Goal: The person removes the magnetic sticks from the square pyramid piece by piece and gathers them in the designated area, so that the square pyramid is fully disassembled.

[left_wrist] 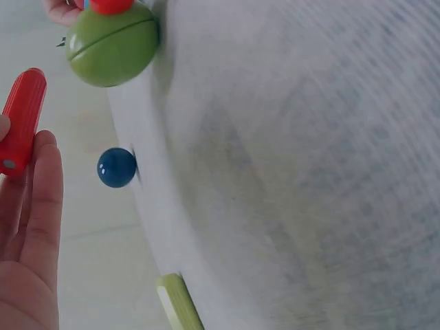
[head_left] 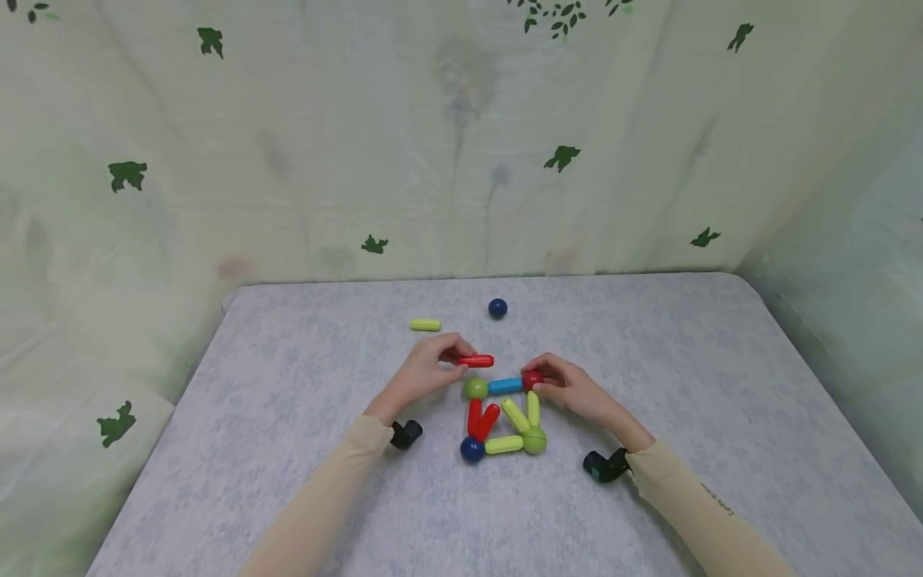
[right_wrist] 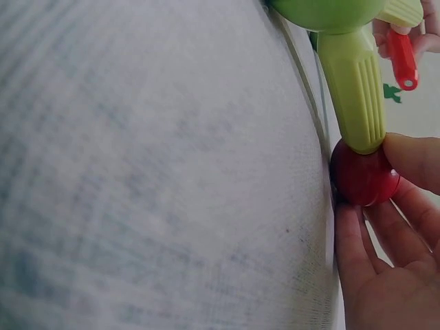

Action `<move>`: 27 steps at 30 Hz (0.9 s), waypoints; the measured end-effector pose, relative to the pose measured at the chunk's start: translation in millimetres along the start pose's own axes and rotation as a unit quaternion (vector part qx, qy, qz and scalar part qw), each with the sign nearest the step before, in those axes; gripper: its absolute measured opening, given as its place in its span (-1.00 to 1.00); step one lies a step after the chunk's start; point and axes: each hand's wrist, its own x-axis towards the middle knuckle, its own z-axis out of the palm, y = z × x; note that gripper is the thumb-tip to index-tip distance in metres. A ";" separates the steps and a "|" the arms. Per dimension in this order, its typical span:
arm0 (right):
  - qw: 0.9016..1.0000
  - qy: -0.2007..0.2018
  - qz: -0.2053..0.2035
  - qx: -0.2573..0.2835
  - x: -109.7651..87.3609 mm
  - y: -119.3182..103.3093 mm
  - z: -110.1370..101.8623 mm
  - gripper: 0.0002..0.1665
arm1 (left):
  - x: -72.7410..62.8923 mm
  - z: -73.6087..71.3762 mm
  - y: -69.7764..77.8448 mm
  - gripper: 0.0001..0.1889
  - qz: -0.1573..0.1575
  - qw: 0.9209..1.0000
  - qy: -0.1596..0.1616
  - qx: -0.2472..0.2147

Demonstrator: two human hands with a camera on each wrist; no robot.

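Observation:
My left hand (head_left: 424,370) pinches a red rod (head_left: 479,361) between thumb and fingers, raised just behind a green ball (head_left: 476,389). My right hand (head_left: 575,391) grips a red ball (right_wrist: 364,175) at the far right corner of a frame of rods and balls. A blue rod (head_left: 505,385) joins the red ball to the green one. Yellow-green rods (right_wrist: 352,89) and another green ball (head_left: 534,440) form the right side. At the near left corner sits a dark blue ball (head_left: 472,449), with red rods (head_left: 487,421) rising from it, one leaning inward.
Behind the frame, a loose dark blue ball (head_left: 497,308) and a loose yellow-green rod (head_left: 425,324) lie on the grey-mottled table (head_left: 303,344). A pale curtain with green leaf-like patches (head_left: 562,158) hangs behind the table.

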 end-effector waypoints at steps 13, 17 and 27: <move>1.000 -0.001 -0.001 0.016 -0.9 1.0 0.4 -0.65 | -10.0 -10.2 -14.1 -0.85 -0.054 0.995 0.058 0.064; 1.000 0.001 0.001 0.010 -0.8 1.9 0.9 -0.66 | -11.9 -18.1 -22.7 -0.85 -0.086 0.990 0.088 0.070; 1.000 0.004 0.003 0.008 -0.6 3.1 1.8 -0.66 | -15.7 -37.8 -36.7 -0.84 -0.107 0.986 0.102 0.081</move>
